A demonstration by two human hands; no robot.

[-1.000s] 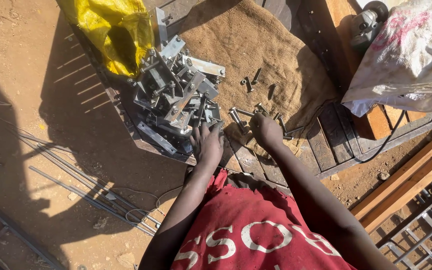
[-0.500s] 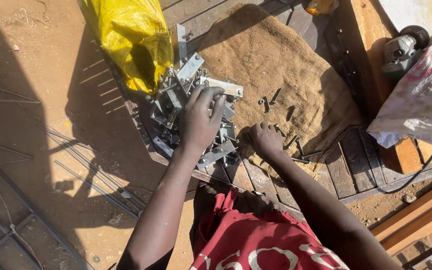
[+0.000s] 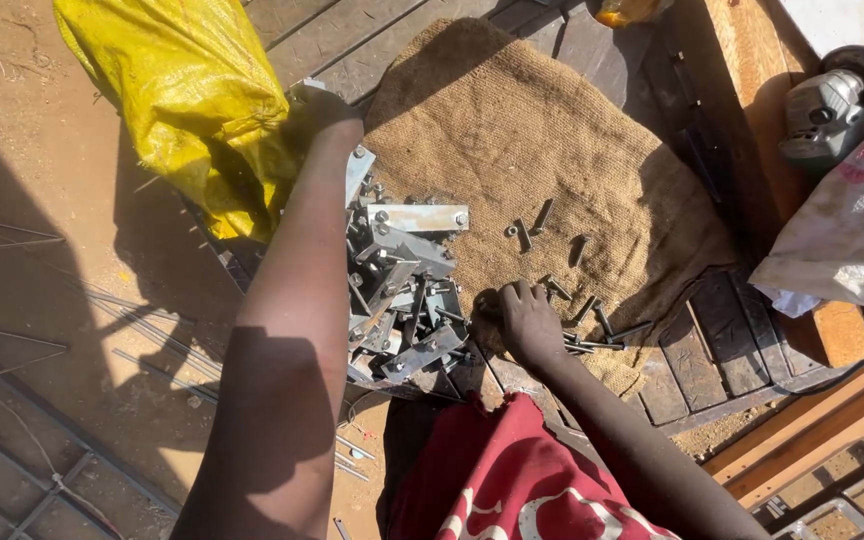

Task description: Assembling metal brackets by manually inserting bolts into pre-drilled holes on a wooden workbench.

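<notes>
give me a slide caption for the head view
Left hand reaches the crumpled yellow plastic sack; right hand rests on brown burlap cloth.

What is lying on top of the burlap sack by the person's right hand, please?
Loose bolts are scattered across the burlap sack, and the right hand rests on its near edge. Whatever lies under that hand is covered.

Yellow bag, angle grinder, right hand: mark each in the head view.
yellow bag (image 3: pixel 187 95), head view, middle of its crumpled side.
angle grinder (image 3: pixel 832 105), head view, grey motor body.
right hand (image 3: pixel 530 322), head view, back of the hand.
</notes>
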